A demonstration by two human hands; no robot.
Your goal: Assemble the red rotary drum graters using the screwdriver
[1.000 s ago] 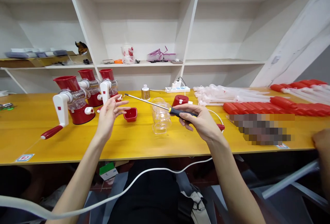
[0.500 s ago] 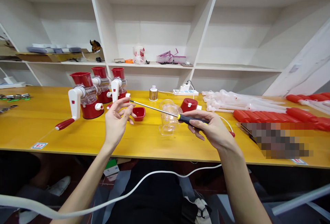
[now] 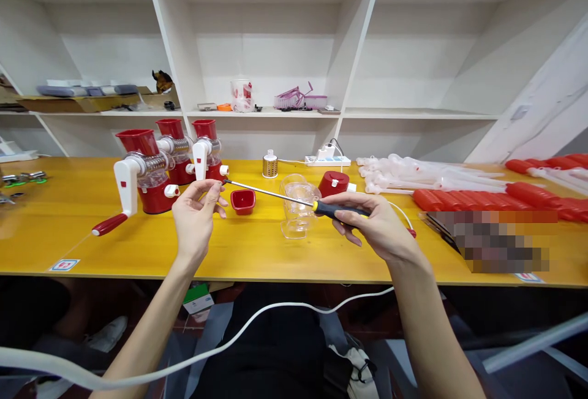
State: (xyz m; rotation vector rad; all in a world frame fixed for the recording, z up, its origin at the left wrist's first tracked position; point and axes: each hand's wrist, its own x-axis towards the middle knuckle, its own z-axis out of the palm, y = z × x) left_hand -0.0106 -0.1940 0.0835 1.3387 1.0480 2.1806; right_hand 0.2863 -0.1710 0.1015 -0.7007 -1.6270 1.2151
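Note:
My right hand (image 3: pixel 367 221) grips the dark handle of a long screwdriver (image 3: pixel 275 193), which has a yellow collar and points left. At the screwdriver's tip, my left hand (image 3: pixel 197 209) has thumb and index finger pressed together; whatever lies between them is too small to make out. Below the shaft stands a clear plastic housing (image 3: pixel 296 227) on the table, with a red base (image 3: pixel 334 184) behind it. A red hopper piece (image 3: pixel 243 201) sits just right of my left hand. The grater drum (image 3: pixel 270 166) stands farther back.
Several red-and-white rotary graters (image 3: pixel 156 193) stand at the left of the yellow table (image 3: pixel 257 258). A power strip (image 3: pixel 327 159) lies at the back. Clear plastic parts (image 3: pixel 413 172) and red handles (image 3: pixel 450 204) are piled at right. A white cable (image 3: pixel 294 306) crosses in front of me.
My left hand has moved slightly left, and its thumb and index finger have come together. The screwdriver tip has shifted a little left with it. The view has shifted slightly.

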